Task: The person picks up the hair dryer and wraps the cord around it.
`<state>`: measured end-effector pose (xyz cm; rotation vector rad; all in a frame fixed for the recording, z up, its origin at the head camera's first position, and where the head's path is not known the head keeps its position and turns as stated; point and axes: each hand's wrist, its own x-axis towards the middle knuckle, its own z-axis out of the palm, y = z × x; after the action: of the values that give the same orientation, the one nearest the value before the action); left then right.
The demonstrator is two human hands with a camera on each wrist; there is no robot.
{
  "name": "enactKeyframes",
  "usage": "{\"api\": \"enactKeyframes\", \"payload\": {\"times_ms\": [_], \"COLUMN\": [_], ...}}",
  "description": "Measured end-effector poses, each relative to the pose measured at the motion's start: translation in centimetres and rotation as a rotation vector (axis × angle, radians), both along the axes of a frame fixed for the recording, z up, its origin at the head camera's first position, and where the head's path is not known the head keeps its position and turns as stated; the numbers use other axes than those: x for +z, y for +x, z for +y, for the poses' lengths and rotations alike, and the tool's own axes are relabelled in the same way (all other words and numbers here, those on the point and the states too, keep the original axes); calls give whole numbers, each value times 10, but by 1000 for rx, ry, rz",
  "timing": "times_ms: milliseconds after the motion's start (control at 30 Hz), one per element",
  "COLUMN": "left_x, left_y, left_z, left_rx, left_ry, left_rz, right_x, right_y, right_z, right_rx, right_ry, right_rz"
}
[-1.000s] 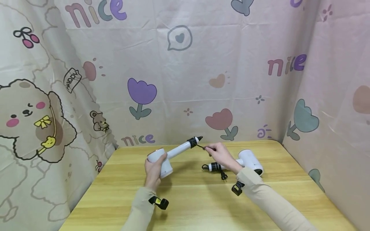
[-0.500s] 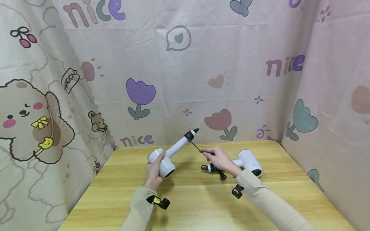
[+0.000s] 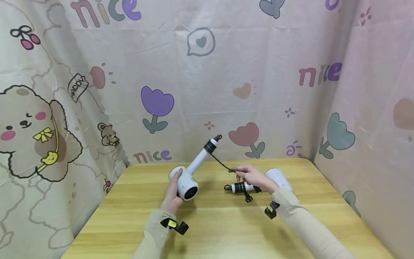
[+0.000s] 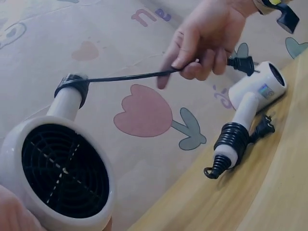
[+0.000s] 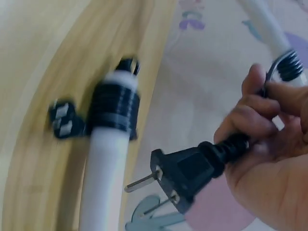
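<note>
My left hand (image 3: 173,196) grips a white hair dryer (image 3: 194,164) by its barrel, the handle slanting up and to the right. Black cord is wound round the handle near its tip, and a free length of the cord (image 3: 221,163) runs taut to my right hand (image 3: 252,176). There the thumb and fingers pinch it. In the right wrist view the two-pin plug (image 5: 185,171) sticks out below those curled fingers. The dryer's round black grille (image 4: 65,171) faces the left wrist camera. My left hand is mostly cut off in that view.
A second white hair dryer (image 3: 277,177) lies on the wooden table (image 3: 226,230) at the right, partly behind my right forearm. Its cord (image 3: 240,187) is coiled round its handle, with its plug (image 3: 248,198) beside it. A patterned curtain (image 3: 200,90) stands behind the table.
My right hand has moved slightly right and down, drawing out a longer stretch of cord. The held dryer has turned, its handle tipping more upright and its open end coming toward the head camera.
</note>
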<state>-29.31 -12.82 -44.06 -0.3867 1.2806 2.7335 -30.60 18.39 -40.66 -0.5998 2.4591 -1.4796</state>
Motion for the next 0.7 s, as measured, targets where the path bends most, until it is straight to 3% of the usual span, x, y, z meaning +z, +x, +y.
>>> {"api": "enactKeyframes", "payload": {"times_ms": [200, 400, 533, 700], "left_x": [0, 2, 2, -2], "left_y": [1, 2, 3, 2], "left_z": [-6, -9, -10, -11], "left_rx": [-93, -106, -177, -356], "left_ry": [-2, 5, 12, -42], "left_rz": [-8, -8, 11, 63], "right_x": [-12, -22, -24, -17], "right_y": [-9, -14, -16, -22], "right_z": [18, 27, 29, 31], "right_rx": [40, 61, -26, -180], "right_ry": [66, 142, 183, 305], "right_rz": [3, -19, -30, 56]}}
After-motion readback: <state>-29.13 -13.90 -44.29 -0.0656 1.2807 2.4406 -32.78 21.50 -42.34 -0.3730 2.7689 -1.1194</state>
